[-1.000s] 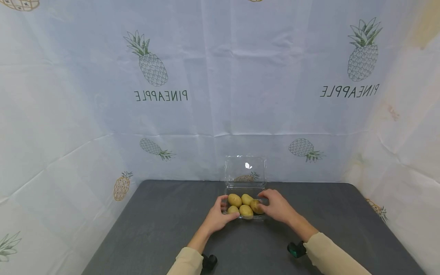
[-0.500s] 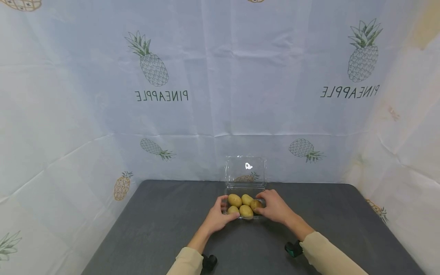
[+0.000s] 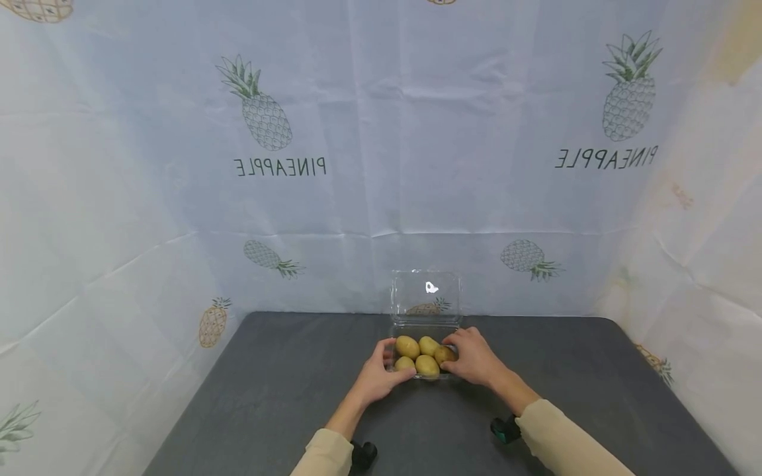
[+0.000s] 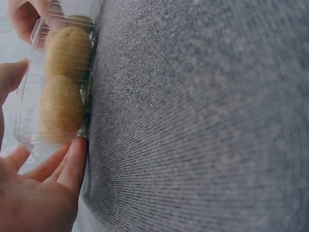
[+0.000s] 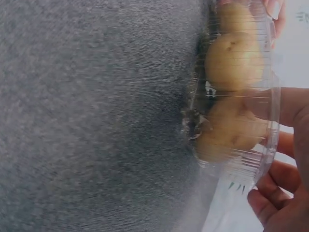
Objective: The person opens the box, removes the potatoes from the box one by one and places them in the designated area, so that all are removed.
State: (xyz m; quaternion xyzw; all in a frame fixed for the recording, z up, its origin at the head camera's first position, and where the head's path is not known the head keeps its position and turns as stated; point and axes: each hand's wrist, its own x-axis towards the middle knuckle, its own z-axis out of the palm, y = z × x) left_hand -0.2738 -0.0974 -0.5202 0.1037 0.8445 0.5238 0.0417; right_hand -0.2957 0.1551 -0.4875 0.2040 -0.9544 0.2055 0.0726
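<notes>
A clear plastic clamshell box [image 3: 425, 321] stands on the dark table with its lid raised at the back. Several yellow potatoes lie inside it, among them a front one [image 3: 427, 366] and a browner potato [image 3: 444, 355] at the right end. My left hand [image 3: 376, 380] holds the box's left side, thumb at the front edge and fingers along the end wall. Fingers and thumb of my right hand [image 3: 478, 359] reach over the right wall and pinch the browner potato. Through the clear wall in the right wrist view, the thumb lies against that potato [image 5: 224, 130].
The grey cloth-like tabletop [image 3: 286, 383] extends around the box on both sides and in front. A white curtain [image 3: 381, 165] printed with pineapples hangs close behind the raised lid and along both sides.
My right hand has shifted slightly left, drawing closer around the browner potato inside the box. The left hand stays in place on the box.
</notes>
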